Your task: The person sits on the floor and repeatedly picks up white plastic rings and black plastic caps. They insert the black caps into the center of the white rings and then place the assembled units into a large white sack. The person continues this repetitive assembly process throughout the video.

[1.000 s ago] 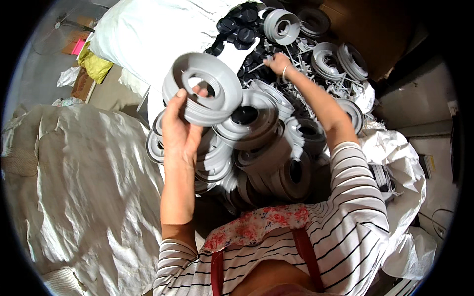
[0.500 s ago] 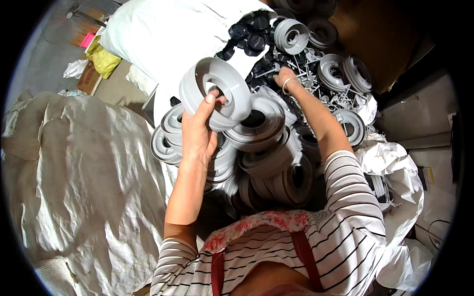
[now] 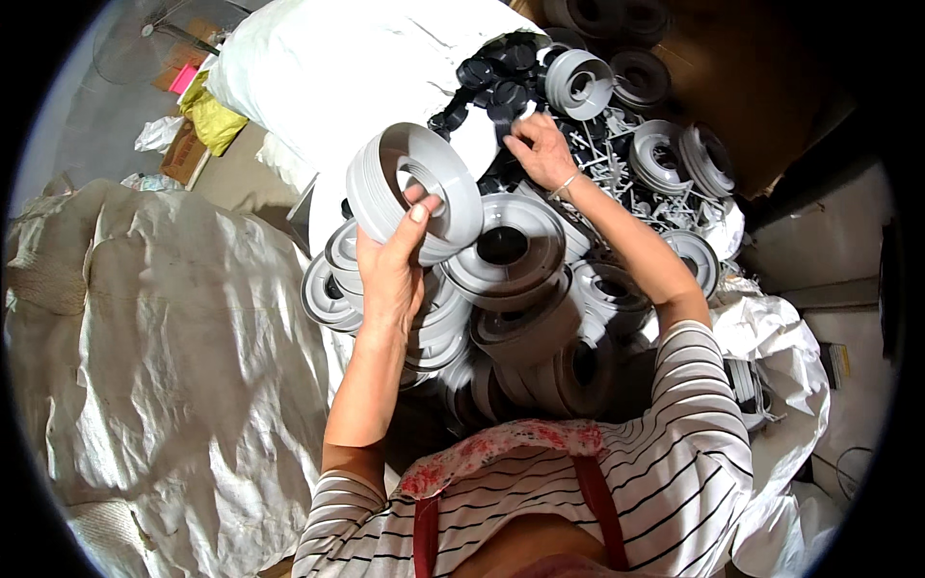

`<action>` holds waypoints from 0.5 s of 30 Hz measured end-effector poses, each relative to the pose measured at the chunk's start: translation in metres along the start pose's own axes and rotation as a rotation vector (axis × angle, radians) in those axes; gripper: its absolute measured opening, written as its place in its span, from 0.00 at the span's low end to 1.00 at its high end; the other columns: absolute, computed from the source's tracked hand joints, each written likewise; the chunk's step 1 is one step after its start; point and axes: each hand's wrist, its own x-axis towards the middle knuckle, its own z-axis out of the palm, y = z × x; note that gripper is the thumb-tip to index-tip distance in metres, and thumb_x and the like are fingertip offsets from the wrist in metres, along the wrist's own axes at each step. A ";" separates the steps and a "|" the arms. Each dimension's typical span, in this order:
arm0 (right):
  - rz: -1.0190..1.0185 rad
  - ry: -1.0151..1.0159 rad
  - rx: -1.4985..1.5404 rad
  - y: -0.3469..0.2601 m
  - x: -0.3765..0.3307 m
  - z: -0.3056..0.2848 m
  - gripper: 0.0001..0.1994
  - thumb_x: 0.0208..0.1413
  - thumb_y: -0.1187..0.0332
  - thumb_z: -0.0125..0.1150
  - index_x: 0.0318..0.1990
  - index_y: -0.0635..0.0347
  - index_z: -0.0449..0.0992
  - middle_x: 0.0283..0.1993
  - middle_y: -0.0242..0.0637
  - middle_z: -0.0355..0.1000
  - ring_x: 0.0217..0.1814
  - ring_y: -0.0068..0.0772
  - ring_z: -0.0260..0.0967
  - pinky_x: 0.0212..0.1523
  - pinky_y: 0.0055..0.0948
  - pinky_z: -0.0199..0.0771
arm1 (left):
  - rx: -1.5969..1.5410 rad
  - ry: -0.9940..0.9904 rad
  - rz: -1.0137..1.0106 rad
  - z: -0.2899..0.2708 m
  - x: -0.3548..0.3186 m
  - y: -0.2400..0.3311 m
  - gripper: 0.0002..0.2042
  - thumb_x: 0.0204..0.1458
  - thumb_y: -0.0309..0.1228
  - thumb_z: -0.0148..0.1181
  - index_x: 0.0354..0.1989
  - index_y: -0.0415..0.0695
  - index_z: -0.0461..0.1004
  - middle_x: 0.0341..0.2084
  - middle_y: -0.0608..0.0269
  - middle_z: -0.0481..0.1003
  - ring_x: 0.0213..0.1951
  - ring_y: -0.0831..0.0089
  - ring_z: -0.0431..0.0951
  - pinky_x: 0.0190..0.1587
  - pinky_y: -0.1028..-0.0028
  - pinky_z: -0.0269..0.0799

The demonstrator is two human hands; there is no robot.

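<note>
My left hand (image 3: 393, 255) grips a grey plastic ring-shaped part (image 3: 371, 183) with ribbed walls. Its thumb is on the inner rim and fingertips show through the centre hole. The part is held tilted above a heap of similar grey parts (image 3: 535, 252). Farther off, my right hand (image 3: 546, 156) is over the pile, beside round black caps (image 3: 509, 94). Its thumb and fingers are apart, the fingertips slightly blurred, and I make out nothing held in them. Thin white plastic sticks (image 3: 602, 154) lie jumbled to the right of that hand.
A large white sack (image 3: 337, 72) lies at the back, with black caps at its mouth. More grey parts (image 3: 665, 154) lie at the right. Wrinkled pale sheeting (image 3: 173, 356) covers the left side; a crumpled white bag (image 3: 771, 347) is at the right. A fan (image 3: 145, 39) stands far left.
My right hand has drawn up and left from the white sticks toward the black caps, its fingers now spread. My left hand still holds the grey part, tilted slightly differently.
</note>
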 end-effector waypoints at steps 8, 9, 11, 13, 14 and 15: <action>-0.086 -0.330 0.385 -0.171 -0.032 -0.087 0.20 0.42 0.72 0.68 0.46 0.63 0.72 0.52 0.50 0.67 0.53 0.41 0.66 0.54 0.34 0.66 | -0.269 -0.179 -0.087 0.020 -0.032 0.018 0.20 0.52 0.30 0.62 0.50 0.33 0.67 0.44 0.56 0.74 0.45 0.70 0.75 0.51 0.70 0.70; -0.108 -0.300 0.311 -0.179 -0.035 -0.088 0.24 0.40 0.71 0.68 0.49 0.62 0.70 0.50 0.50 0.65 0.52 0.42 0.65 0.53 0.35 0.66 | -0.287 -0.188 -0.083 0.017 -0.038 0.020 0.20 0.51 0.30 0.62 0.51 0.34 0.68 0.44 0.56 0.74 0.45 0.70 0.75 0.51 0.70 0.70; -0.153 -0.238 0.166 -0.195 -0.040 -0.090 0.32 0.38 0.69 0.70 0.55 0.62 0.65 0.48 0.50 0.63 0.50 0.44 0.64 0.52 0.36 0.67 | -0.227 -0.223 -0.076 0.011 -0.050 0.029 0.21 0.51 0.31 0.63 0.51 0.33 0.67 0.44 0.56 0.74 0.45 0.70 0.75 0.51 0.70 0.70; -0.260 -0.295 0.052 -0.204 -0.048 -0.096 0.34 0.35 0.68 0.71 0.55 0.62 0.65 0.48 0.51 0.61 0.51 0.47 0.62 0.52 0.36 0.67 | -0.170 -0.262 -0.068 0.004 -0.058 0.035 0.23 0.51 0.32 0.63 0.51 0.32 0.67 0.44 0.56 0.73 0.45 0.69 0.74 0.51 0.69 0.70; -0.313 -0.322 -0.005 -0.208 -0.052 -0.100 0.35 0.34 0.68 0.71 0.55 0.62 0.65 0.48 0.52 0.60 0.51 0.49 0.62 0.52 0.36 0.67 | -0.185 -0.289 -0.111 0.001 -0.061 0.040 0.23 0.51 0.32 0.63 0.51 0.32 0.67 0.44 0.55 0.73 0.45 0.69 0.74 0.50 0.69 0.70; -0.350 -0.364 -0.018 -0.217 -0.056 -0.106 0.34 0.34 0.68 0.71 0.54 0.62 0.65 0.49 0.53 0.60 0.52 0.52 0.60 0.53 0.36 0.66 | -0.196 -0.309 -0.154 -0.003 -0.065 0.045 0.23 0.51 0.32 0.63 0.52 0.32 0.67 0.44 0.55 0.73 0.45 0.70 0.74 0.50 0.69 0.71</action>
